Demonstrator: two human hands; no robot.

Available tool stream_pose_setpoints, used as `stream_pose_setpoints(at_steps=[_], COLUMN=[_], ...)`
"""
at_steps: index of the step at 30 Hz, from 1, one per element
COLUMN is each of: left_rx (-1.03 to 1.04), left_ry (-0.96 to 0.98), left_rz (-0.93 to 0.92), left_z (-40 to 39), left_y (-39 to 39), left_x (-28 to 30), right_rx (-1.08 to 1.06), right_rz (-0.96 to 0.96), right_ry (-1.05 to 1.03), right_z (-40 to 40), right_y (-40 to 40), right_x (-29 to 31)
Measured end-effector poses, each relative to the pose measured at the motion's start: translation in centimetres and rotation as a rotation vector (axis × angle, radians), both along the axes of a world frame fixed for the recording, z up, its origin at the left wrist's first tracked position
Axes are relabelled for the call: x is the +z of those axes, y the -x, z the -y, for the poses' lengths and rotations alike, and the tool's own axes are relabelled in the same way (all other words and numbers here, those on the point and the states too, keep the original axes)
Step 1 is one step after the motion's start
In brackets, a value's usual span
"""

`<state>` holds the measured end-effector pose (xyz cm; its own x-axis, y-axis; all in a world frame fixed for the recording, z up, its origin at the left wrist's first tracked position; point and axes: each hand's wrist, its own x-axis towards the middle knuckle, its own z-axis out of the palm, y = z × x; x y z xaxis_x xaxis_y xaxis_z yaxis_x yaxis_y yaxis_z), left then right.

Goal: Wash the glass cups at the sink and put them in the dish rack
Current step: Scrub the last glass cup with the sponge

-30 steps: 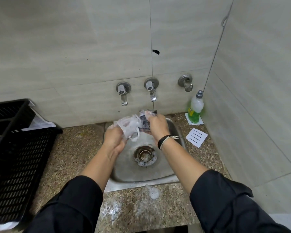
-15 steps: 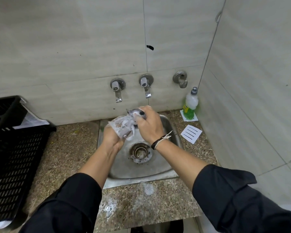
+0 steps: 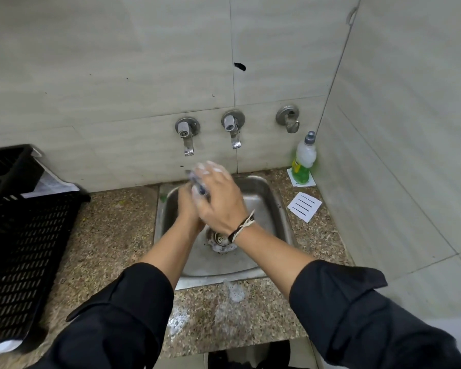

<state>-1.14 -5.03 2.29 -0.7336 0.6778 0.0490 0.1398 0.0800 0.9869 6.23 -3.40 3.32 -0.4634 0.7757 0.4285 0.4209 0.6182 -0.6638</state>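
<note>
Both my hands meet over the steel sink (image 3: pixel 264 198), below the taps. My left hand (image 3: pixel 185 209) lies underneath and grips the glass cup, which is almost wholly hidden by my right hand. My right hand (image 3: pixel 218 201) crosses over it with foamy fingers and holds a dark scrubber (image 3: pixel 197 183) against the cup. The black plastic dish rack (image 3: pixel 24 235) stands on the counter at the left, well away from both hands.
Two taps (image 3: pixel 188 145) (image 3: pixel 234 139) and a third fitting (image 3: pixel 289 118) stick out of the tiled wall. A green soap bottle (image 3: pixel 304 161) and a white card (image 3: pixel 304 206) sit right of the sink. Foam patches (image 3: pixel 234 291) lie on the granite front edge.
My right hand has slid left over the cup and now covers it. The cup, plainly seen in my left hand before, is now hidden. Both hands shifted slightly toward the left tap.
</note>
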Motion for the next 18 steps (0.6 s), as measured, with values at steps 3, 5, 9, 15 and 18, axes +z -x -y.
stream_pose_setpoints(at_steps=[3, 5, 9, 15, 18], left_rx=[-0.098, -0.196, -0.2, -0.215, -0.185], left_ry=[-0.511, -0.07, 0.136, 0.178, 0.246], left_rz=[0.734, -0.003, 0.149, -0.136, -0.289], left_z=[0.6, -0.2, -0.1, -0.2, 0.3], left_y=[0.6, 2.1, 2.2, 4.6, 5.3], left_x=[0.0, -0.6, -1.3, -0.8, -1.1], right_rx=[0.116, 0.051, -0.083, 0.038, 0.037], right_rz=[-0.023, -0.062, 0.06, 0.073, 0.104], right_ry=[-0.125, -0.147, 0.059, -0.008, 0.1], right_z=[1.9, 1.7, -1.5, 0.0, 0.9], right_y=[0.1, -1.1, -0.1, -0.3, -0.9], right_x=[-0.9, -2.4, -1.1, -1.7, -4.3])
